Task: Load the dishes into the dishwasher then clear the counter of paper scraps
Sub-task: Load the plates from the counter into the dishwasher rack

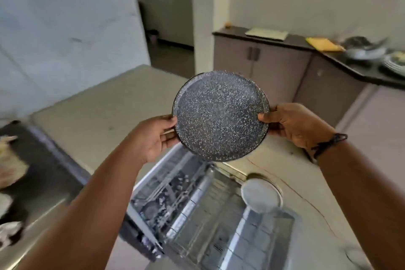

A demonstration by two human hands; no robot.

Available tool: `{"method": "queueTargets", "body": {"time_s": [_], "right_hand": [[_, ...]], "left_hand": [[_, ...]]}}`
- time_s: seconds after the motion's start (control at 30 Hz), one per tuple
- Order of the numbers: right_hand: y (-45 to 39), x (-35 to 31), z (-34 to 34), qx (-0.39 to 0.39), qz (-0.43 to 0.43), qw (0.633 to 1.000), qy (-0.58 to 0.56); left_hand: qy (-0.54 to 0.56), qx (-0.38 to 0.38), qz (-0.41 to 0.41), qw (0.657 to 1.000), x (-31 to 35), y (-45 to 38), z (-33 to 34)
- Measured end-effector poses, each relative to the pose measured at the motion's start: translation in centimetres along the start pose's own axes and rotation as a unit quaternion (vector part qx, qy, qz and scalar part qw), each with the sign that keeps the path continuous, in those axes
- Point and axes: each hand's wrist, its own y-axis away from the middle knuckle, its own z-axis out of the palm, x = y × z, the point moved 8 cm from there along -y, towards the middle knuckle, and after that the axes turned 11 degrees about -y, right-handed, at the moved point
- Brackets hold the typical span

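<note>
Below, an open dishwasher (197, 215) holds one pale plate (260, 195). Left hand (153, 138) and right hand (295, 125) each pinch one speckled plate (221, 116) by its rim.

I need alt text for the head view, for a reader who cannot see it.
Two bare hands, left hand and right hand, hold a dark speckled plate by its opposite edges above an open dishwasher. A counter with more dishes lies far right.

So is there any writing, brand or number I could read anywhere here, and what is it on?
None can be read.
Dark marks low on the open dishwasher, maybe a label: too blurred to read.
Speckled plate, gripped by the left hand and right hand: no writing.
</note>
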Motion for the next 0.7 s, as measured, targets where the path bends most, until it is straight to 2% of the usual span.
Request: {"method": "queueTargets", "body": {"time_s": [0.17,0.37,0.43,0.53,0.7], "right_hand": [[-0.8,7.3,-12.2,0.122,0.061,0.988,0.068],[-2.2,13.5,-20.6,0.240,0.099,0.947,0.191],[-2.8,15.6,-22.1,0.276,0.103,0.925,0.239],[-3.9,19.1,-22.7,0.296,0.105,0.886,0.341],[-6.2,26.5,-23.3,0.280,0.112,0.853,0.426]], "left_hand": [[-0.125,-0.065,-0.003,0.990,-4.5,-7.9,10.8],[-0.240,-0.132,0.011,0.962,-10.0,-14.4,19.1],[-0.316,-0.151,0.064,0.935,-11.2,-16.6,20.4],[-0.435,-0.162,0.138,0.875,-13.2,-20.1,22.3],[-0.523,-0.182,0.162,0.817,-19.5,-24.8,24.2]]}}
